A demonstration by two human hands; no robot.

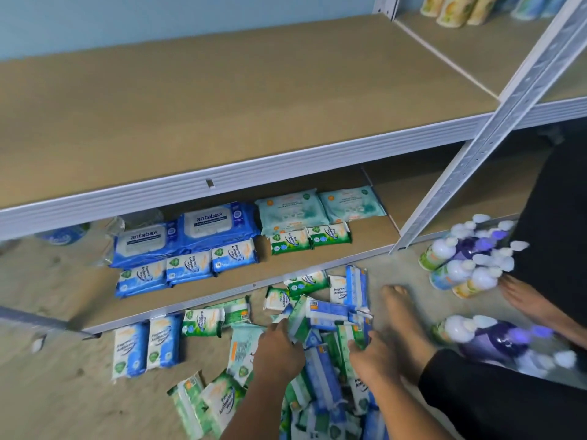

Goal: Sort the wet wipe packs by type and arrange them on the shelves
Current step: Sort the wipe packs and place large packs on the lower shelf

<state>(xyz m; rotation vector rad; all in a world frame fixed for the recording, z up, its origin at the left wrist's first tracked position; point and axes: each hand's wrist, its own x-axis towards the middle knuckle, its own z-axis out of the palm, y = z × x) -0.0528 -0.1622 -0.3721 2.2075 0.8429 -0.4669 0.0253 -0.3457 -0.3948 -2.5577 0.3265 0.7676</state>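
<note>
A loose pile of small blue and green wet wipe packs [330, 315] lies on the floor in front of the bottom shelf [203, 300]. My left hand [279, 350] grips a white-green pack [298, 323] at the pile's left side. My right hand [371, 357] has its fingers curled on a green pack [347, 333] in the pile. On the bottom shelf lie two large blue antabax packs [219, 223], two teal packs [292, 211], three small blue packs [189, 266] and two small green packs [290, 241].
Two small blue packs [146, 346] and a green one [201, 322] lie apart at the left. Pump bottles [467, 258] stand and lie at the right, beside a person's bare feet [403, 315]. A white shelf post [495, 122] slants down there. The middle shelf board [222, 100] is above.
</note>
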